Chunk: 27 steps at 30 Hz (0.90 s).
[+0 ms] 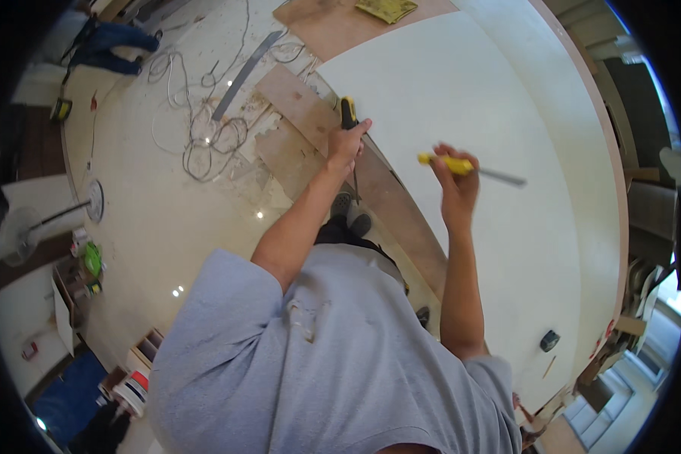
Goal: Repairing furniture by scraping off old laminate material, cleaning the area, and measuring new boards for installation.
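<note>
My left hand (346, 145) is closed around a yellow-and-black handled tool (348, 113) at the board's near left edge. A thin dark strip shows below that hand, and I cannot tell whether it belongs to the tool. Over the large white board (499, 250), my right hand (459, 189) grips a yellow-handled tool (455, 164). Its long grey blade points right and is smeared by motion, so its exact kind is unclear. The two tools are apart.
A small black tape measure (550, 340) and a pencil (549, 367) lie on the board. Tangled cables (212, 144) and brown board offcuts (299, 98) cover the floor to the left. A yellow cloth (386, 8) lies far off. A person (113, 47) stands far left, near a fan (24, 231).
</note>
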{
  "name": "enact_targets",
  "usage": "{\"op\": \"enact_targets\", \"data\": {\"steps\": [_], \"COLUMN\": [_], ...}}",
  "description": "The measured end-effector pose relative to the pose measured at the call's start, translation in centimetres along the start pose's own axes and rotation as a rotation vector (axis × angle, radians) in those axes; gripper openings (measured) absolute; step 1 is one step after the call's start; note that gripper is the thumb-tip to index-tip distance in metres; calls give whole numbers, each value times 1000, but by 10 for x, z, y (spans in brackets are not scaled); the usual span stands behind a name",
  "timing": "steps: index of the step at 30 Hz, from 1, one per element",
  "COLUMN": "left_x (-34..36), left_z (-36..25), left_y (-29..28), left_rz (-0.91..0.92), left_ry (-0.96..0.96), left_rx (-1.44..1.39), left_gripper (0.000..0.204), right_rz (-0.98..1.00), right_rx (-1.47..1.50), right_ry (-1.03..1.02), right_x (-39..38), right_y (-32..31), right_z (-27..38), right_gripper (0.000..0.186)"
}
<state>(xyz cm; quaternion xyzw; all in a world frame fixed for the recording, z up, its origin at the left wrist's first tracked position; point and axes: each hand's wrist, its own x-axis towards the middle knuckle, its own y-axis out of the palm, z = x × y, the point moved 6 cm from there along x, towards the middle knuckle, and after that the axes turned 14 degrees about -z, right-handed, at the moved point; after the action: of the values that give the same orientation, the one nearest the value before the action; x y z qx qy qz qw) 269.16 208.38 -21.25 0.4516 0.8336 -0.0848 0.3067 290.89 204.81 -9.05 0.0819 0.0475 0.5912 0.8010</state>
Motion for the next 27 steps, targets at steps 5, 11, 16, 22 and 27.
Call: {"op": "enact_targets", "data": {"steps": [5,11,16,22,27], "left_x": [7,26,24,-4,-8], "left_z": [-3,-11,-5,5,6], "left_y": [-9,-17,-17,9,17], "left_rz": [34,33,89,169,57], "left_ry": [-120,-100,-156,47,73], "left_rx": [-137,-160,-149,187,133], "left_gripper": [28,29,28,28,27], "right_rz": [246,304,354,233,47], "right_rx": [-431,-688,-631,-1171,-641], "right_ry": [-141,-228,-148,-322,-49], "right_x": [17,22,34,23,20], "right_y": [85,112,117,61,30], "right_z": [-11,-36,-47,-44,-56], "right_gripper": [27,26,27,24,15]}}
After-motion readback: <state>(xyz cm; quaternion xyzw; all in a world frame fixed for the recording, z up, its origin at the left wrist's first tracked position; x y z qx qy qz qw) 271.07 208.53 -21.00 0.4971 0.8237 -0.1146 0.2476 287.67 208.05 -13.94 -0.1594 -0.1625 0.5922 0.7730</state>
